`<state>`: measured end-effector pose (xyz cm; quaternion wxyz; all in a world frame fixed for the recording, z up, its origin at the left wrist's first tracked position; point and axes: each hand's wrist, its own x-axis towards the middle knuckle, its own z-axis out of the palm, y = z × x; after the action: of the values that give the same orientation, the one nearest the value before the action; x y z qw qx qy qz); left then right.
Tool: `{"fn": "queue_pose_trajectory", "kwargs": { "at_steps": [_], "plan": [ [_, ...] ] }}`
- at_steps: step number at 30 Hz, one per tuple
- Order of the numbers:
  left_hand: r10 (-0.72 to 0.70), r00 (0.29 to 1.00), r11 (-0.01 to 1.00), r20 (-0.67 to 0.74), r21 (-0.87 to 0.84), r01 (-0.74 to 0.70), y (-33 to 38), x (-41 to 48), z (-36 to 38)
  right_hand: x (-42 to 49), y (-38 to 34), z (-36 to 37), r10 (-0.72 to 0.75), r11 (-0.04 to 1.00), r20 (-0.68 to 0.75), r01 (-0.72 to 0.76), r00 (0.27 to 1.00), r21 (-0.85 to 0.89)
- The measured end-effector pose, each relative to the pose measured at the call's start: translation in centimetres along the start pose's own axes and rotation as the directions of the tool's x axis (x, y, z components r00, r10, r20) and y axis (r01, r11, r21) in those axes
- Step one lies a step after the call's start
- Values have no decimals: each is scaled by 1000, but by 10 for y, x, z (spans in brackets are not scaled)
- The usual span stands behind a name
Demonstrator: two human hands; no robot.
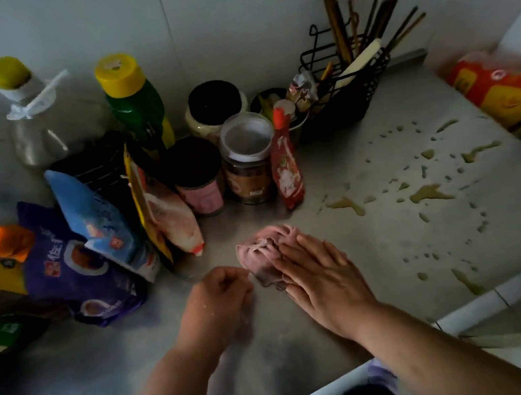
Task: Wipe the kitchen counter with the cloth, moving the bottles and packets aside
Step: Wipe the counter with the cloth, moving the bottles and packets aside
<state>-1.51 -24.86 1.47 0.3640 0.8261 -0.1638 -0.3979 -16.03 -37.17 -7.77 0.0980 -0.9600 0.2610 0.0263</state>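
A right hand presses flat on a pink cloth at the steel counter's centre, the left hand fisted and empty just beside it. Bottles and packets crowd the far left; yellowish spills at right remain unwiped.

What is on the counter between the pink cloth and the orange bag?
In the head view, yellowish spilled drops and puddles dot the steel counter between the pink cloth and the orange bag. Nothing else sits there.
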Motion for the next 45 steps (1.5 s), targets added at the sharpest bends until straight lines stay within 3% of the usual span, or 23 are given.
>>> {"fn": "queue_pose_trajectory", "kwargs": {
  "at_steps": [5,11,15,19,21,24,27,29,31,34,36,39,45],
  "plan": [
    [-20,1000,1000,-4,19,20,34,12,34,-3,49,-13,78,997,37,-79,996,6],
    [11,998,999,-55,51,-8,92,38,71,5,90,-25,20,998,44,-18,999,-58],
    [-73,981,997,-181,-16,71,116,69,96,10,108,-28,-81,996,81,83,993,-23],
    [-113,949,977,-294,142,160,122,91,106,16,128,-25,-204,979,99,205,974,1],
    [-63,937,956,-343,249,156,121,95,109,21,138,-23,-251,968,88,249,964,29],
    [23,917,949,-399,296,105,113,85,114,28,146,-27,-326,942,84,315,942,118],
    [63,878,975,-475,216,47,96,65,109,36,145,-50,-243,913,38,215,969,346],
    [88,836,980,-541,196,24,86,49,102,44,138,-68,-125,843,-73,144,990,517],
    [101,802,983,-588,184,11,77,35,91,59,127,-76,-50,807,-242,182,969,562],
    [59,786,987,-615,154,47,60,24,78,96,117,-77,-43,862,-204,140,978,487],
    [27,782,985,-622,152,87,45,20,67,123,109,-66,-79,948,-33,86,996,305],
    [-3,782,985,-623,135,111,27,14,58,140,102,-39,-71,991,167,51,983,122],
    [-16,785,972,-620,174,157,-11,9,36,97,84,-18,-23,996,13,22,1000,88]
  ]
}}
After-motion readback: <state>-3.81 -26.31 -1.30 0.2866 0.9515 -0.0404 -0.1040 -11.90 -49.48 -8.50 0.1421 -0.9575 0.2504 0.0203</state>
